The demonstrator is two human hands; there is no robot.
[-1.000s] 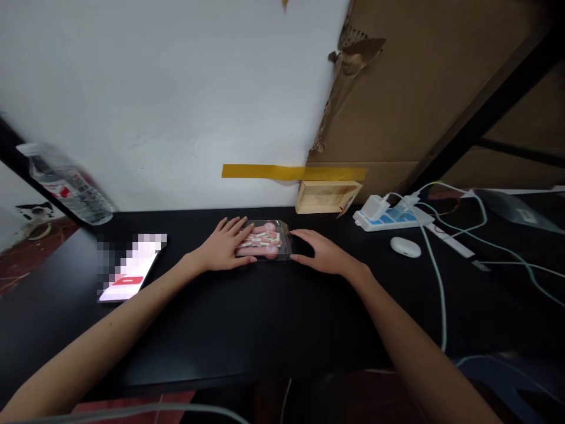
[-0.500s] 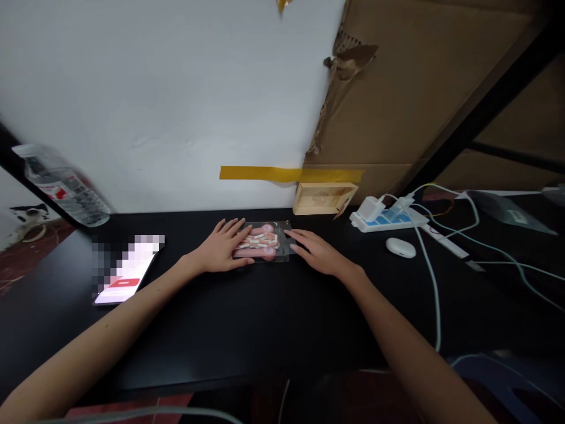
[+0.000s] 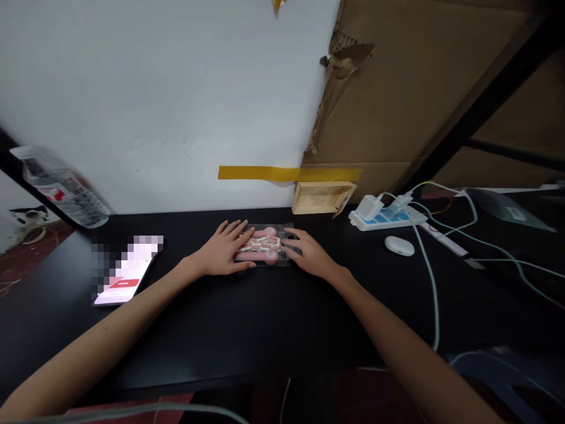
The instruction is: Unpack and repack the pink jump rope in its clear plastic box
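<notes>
A clear plastic packet (image 3: 260, 245) with pink and white pieces inside lies flat on the black table (image 3: 247, 330). Over its left end rests my left hand (image 3: 223, 250), fingers spread and laid flat. My right hand (image 3: 309, 252) touches the packet's right end with fingertips stretched out and slightly apart. Two round pink ends show at the packet's right side, one at the top and one at the bottom. My left fingers cover part of the contents.
A lit phone (image 3: 128, 274) lies at left, near a plastic bottle (image 3: 66, 188) leaning by the wall. Behind the packet stands a shallow wooden box (image 3: 322, 199). To the right are a power strip (image 3: 384, 217), a white earphone case (image 3: 399, 245) and loose cables (image 3: 428, 277).
My right hand has shifted left, its fingertips now over the packet's right end. The packet sits slightly lower and further right in view. My left hand stays flat on it.
</notes>
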